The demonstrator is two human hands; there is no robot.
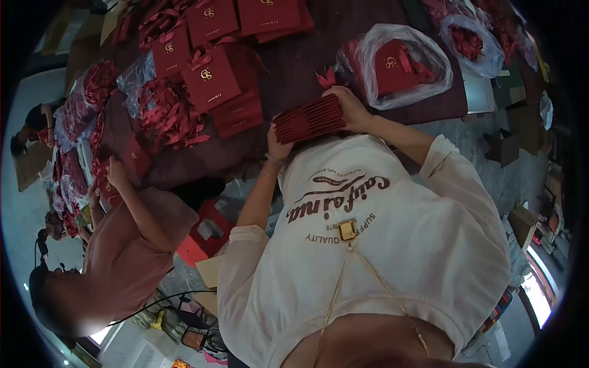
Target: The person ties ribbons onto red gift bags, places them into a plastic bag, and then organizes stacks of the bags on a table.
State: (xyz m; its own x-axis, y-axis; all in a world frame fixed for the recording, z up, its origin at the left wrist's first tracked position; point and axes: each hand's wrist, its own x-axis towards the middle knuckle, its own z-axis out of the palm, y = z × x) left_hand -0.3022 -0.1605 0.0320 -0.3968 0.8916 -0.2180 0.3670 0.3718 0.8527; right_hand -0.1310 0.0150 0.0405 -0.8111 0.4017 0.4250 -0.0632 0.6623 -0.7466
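A thick stack of flat red paper gift bags (310, 120) is held at the table's near edge, its many folded edges facing up. My left hand (279, 145) is closed on the stack's left end. At the other end, my right hand (353, 110) grips the stack, partly wrapped around its corner. Just beyond my right hand lies a bit of red ribbon (328, 78). Parts of the fingers of both hands are hidden behind the bags.
A dark tablecloth (288, 67) bears stacks of red bags with gold logos (211, 80) and a heap of red ribbons (169, 110). An open clear plastic bag (405, 67) holds more red bags. A co-worker (135, 227) handles a red bag on the left. A red stool-like object (208, 230) stands below.
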